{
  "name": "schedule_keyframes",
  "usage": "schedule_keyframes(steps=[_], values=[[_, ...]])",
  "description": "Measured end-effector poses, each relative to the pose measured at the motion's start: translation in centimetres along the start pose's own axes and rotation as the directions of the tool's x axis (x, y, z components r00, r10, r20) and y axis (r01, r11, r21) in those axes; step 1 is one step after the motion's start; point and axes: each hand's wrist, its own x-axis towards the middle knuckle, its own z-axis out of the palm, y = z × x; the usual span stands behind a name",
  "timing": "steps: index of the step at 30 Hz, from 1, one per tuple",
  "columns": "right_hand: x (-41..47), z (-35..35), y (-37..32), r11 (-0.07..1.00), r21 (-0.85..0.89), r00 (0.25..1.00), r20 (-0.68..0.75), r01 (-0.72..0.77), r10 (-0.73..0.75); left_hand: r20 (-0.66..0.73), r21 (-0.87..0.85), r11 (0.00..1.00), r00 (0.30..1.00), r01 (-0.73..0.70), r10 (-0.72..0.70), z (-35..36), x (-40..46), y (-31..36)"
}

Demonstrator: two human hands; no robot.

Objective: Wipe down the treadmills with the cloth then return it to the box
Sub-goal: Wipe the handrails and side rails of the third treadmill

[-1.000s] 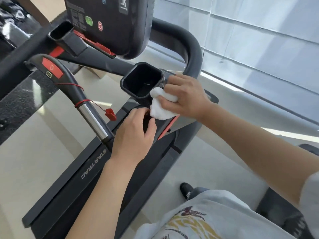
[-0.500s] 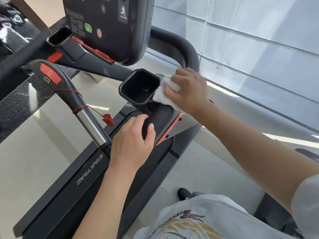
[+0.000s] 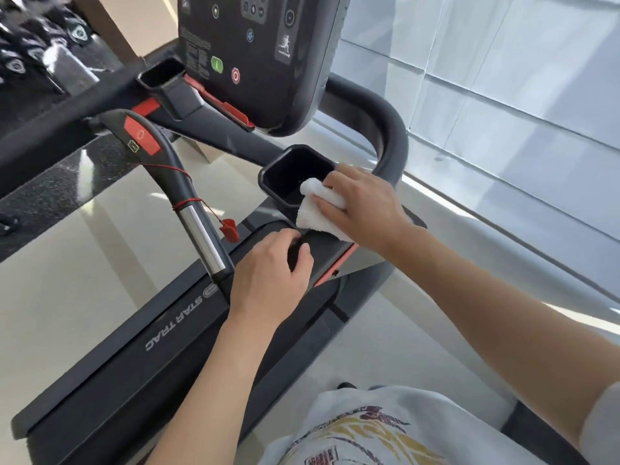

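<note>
At the near rim of the right-hand cup holder [image 3: 297, 177]: white cloth [image 3: 320, 211], bunched, one corner lapping over the rim into the holder, the rest draped down onto the dark handrail pad [image 3: 327, 251] below. Right hand [image 3: 364, 209] lies over the cloth, fingers curled onto it and pressing it against the holder's edge; thumb side hidden, so how much of the cloth is pinched cannot be told.

Left hand [image 3: 268, 273] just below and beside, apart from the cloth. Fingers curled, tips tucked around the inner edge of the same pad, thumb on top. It grips the pad.

Treadmill [image 3: 174, 325], dark frame, "STAR TRAC" lettering on the side rail. Console [image 3: 255, 52] upright above, green and red buttons on its face. Second cup holder [image 3: 162, 77] to the left of the console. Centre handle [image 3: 188, 209] with a red panel, chrome section, a red cord wound round it and a red clip [image 3: 229, 228] dangling.

Person's printed pale shirt [image 3: 379, 431] at the bottom edge. Pale glossy floor [image 3: 84, 263]; grey panelled wall [image 3: 503, 95] to the right.
</note>
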Motion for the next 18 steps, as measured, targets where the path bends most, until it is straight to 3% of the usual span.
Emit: schedule_keyframes(steps=[3,7,11,18], values=[[2.9,0.7,-0.5,0.998,-0.004,0.993,0.1,0.061,-0.061,0.005,0.032,0.999,1.0,0.0,0.0,0.0,0.0,0.1],[5.9,1.8,-2.0,0.965,0.068,0.926,0.272,0.253,-0.262,0.032,0.092,0.996,0.999,0.012,-0.015,0.0,0.4,0.4],[9.0,4.0,-3.5,0.915,0.092,0.866,0.297,0.393,-0.402,0.021,0.123,0.992,1.0,-0.002,-0.001,0.1,0.6,0.3],[13.3,6.3,-2.8,0.978,0.059,0.963,0.171,0.201,-0.208,0.03,0.136,0.991,0.999,0.011,-0.015,0.4,0.8,0.1]])
